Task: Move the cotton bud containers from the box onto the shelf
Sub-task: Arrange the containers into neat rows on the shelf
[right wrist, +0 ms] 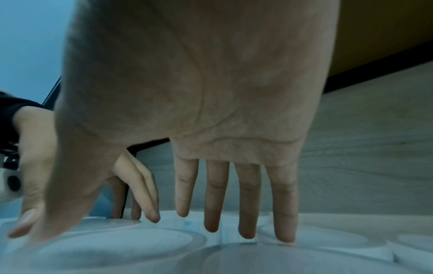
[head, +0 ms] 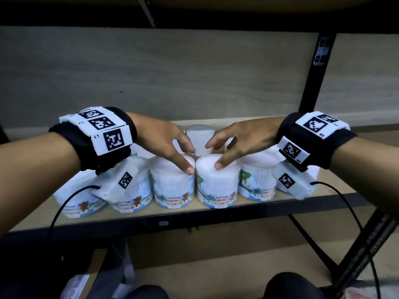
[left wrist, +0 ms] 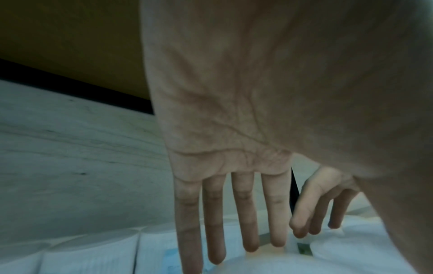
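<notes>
The shelf carries the cotton bud containers upright in a tight front row, probably for neatness. The left hand and right hand hover over the two middle lids, fingers straight and spread, holding nothing. Only the wrist views show fingertips grazing lids.
</notes>
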`<state>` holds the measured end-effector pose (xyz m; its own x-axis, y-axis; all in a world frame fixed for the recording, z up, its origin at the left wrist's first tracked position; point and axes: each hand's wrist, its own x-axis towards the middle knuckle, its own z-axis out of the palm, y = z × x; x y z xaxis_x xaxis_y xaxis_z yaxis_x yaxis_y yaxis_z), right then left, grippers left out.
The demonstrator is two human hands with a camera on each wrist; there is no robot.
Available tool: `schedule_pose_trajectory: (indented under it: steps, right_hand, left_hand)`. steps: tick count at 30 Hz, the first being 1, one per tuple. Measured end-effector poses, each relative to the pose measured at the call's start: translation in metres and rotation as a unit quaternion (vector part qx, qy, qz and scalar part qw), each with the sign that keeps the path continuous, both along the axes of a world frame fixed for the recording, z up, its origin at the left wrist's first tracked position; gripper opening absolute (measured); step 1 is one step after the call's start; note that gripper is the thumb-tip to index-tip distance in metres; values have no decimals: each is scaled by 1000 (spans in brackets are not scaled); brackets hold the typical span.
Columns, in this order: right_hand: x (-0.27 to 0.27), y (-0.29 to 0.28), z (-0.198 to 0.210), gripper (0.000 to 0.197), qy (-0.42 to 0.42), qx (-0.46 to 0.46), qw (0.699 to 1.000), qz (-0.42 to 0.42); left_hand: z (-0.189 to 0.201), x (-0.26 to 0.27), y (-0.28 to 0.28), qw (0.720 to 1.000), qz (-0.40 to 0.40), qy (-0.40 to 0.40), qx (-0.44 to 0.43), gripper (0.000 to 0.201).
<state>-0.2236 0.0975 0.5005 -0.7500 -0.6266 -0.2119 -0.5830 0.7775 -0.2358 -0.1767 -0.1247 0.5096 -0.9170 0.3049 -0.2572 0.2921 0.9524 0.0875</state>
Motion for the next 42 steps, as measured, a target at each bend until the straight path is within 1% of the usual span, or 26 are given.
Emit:
schedule_pose_trajectory:
  steps: [2, 6, 9, 12, 15, 19, 23, 25, 27, 29, 31, 33, 36, 38, 40, 42]
  right_hand:
    - [3, 0, 0, 78, -8, 15, 1000, -3]
    - [6, -3, 0, 82, -13, 29, 999, -6]
    - [8, -6, -2, 87, -9, 46, 999, -3]
    - [10, -8, -2, 83, -3, 45, 999, -3]
    - [10, -9, -1, 79, -5, 46, 999, -5]
    - [8, -11, 0, 76, -1, 55, 999, -3]
    - [2, -16, 5, 81, -17, 64, 998, -8]
    - [-7, -20, 11, 81, -22, 36, 999, -20]
    - [-18, -26, 19, 68, -23, -3, 999, -49]
    - [-34, -35, 28, 55, -18, -13, 996, -81]
    - [-50, -47, 36, 51, -9, -6, 993, -115]
    - [-64, -60, 42, 53, 9, 10, 990, -138]
    - [-80, -81, 44, 62, 34, 33, 987, -156]
    - [-89, -93, 40, 68, 47, 52, 985, -158]
    - [-98, -104, 34, 70, 78, 76, 982, -153]
    - [-100, -112, 31, 70, 99, 106, 976, -161]
  left_hand:
    - [-1, 2, -5, 1000, 3, -7, 1, 73]
    - [-2, 6, -9, 1000, 4, -17, 9, 63]
    - [-3, 7, -9, 1000, 5, -17, 13, 62]
    - [-4, 6, -8, 1000, 5, -15, 9, 67]
    - [-4, 5, -9, 1000, 4, -13, 12, 65]
    - [-4, 5, -10, 1000, 8, -9, 16, 68]
    - [-1, 5, -10, 999, 6, -15, 33, 62]
    - [4, 2, -10, 999, 7, -5, 43, 58]
    - [10, -6, -12, 999, 5, 10, 39, 57]
    - [18, -19, -17, 1000, 5, 25, 15, 60]
    - [25, -34, -23, 999, 12, 42, -16, 61]
    - [29, -51, -29, 997, 19, 68, -38, 61]
    - [30, -80, -37, 993, 29, 103, -57, 64]
    - [27, -97, -41, 992, 37, 99, -75, 68]
    - [22, -113, -42, 991, 47, 93, -84, 72]
    - [15, -126, -44, 992, 54, 90, -77, 76]
